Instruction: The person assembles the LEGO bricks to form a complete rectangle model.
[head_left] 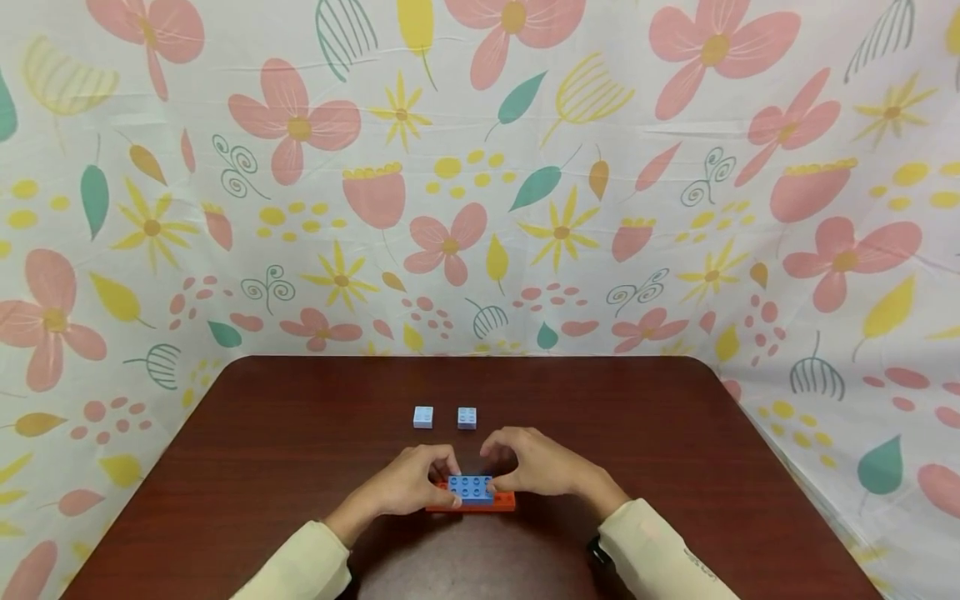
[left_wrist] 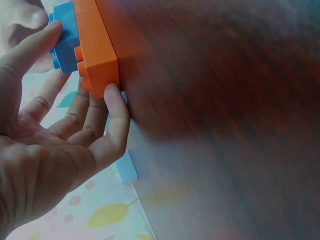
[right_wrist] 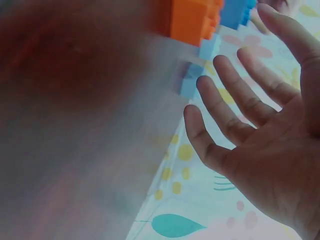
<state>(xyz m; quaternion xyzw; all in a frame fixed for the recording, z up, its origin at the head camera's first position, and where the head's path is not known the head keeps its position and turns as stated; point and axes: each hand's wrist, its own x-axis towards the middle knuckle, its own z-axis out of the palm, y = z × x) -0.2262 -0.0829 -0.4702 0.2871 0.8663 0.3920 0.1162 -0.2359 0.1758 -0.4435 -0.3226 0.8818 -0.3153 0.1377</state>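
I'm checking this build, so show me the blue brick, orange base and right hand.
Blue brick (head_left: 471, 487), head view, on its studded top.
Orange base (left_wrist: 96, 40), left wrist view, on its smooth long side.
Right hand (right_wrist: 272, 145), right wrist view, on its palm.

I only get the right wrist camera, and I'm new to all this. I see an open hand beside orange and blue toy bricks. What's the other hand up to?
Observer: In the left wrist view, the left hand has its thumb against the side of the blue brick.
Visitor: And what's underneath that, end to end?
Observer: From the head view, an orange base that sticks out past both ends of the blue one.
Visitor: Neat! What sits farther back?
Observer: Also from the head view, the left pale brick and the right pale brick stand side by side on the table, with a gap between them.
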